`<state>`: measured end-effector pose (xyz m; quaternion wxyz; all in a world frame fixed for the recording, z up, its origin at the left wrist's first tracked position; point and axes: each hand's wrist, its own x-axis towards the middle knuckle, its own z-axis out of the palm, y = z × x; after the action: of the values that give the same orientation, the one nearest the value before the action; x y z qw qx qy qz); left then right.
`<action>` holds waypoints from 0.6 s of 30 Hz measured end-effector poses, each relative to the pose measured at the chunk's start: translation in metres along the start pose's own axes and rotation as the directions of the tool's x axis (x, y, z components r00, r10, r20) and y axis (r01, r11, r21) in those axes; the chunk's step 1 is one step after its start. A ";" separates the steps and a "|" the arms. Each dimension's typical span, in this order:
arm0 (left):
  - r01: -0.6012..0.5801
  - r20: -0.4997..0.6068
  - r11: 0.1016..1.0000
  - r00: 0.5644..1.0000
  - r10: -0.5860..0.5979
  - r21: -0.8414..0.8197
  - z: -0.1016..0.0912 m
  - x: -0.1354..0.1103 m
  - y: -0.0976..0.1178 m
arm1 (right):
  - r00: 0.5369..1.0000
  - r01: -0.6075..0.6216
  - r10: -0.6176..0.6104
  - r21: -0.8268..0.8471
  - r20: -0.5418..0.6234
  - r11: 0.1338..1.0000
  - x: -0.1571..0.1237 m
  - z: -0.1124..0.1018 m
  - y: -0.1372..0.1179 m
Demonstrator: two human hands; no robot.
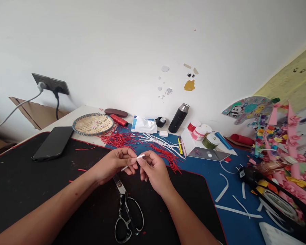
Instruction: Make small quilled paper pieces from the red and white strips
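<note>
My left hand [117, 162] and my right hand [153, 168] meet above a black desk mat [28, 183], fingers pinched together on a thin white paper strip [139, 157] held between them. Part of the strip pokes out below the left fingers. Black-handled scissors [126, 211] lie on the mat just under my hands, blades pointing away from me. Beyond my hands lies a heap of red strips [122, 139] and white strips [158, 140].
A black phone [53, 142] and a woven basket [93, 124] sit at the left. A black flask [179, 118], small jars [199, 131], ribbon spool [211, 141] and blue mat [232, 211] with loose white strips lie right. A glue gun [252, 175] and pink paper craft [288, 143] fill the far right.
</note>
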<state>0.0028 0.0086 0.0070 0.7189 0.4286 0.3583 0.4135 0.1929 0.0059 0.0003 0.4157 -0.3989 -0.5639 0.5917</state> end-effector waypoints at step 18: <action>0.135 0.084 0.989 0.988 -0.129 -0.063 0.000 -0.002 0.000 | 1.000 -0.001 0.001 0.034 0.005 0.999 0.000 0.000 0.000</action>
<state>0.0021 0.0072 0.0077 0.7729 0.3951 0.3423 0.3596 0.1932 0.0061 0.0007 0.4207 -0.3904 -0.5546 0.6025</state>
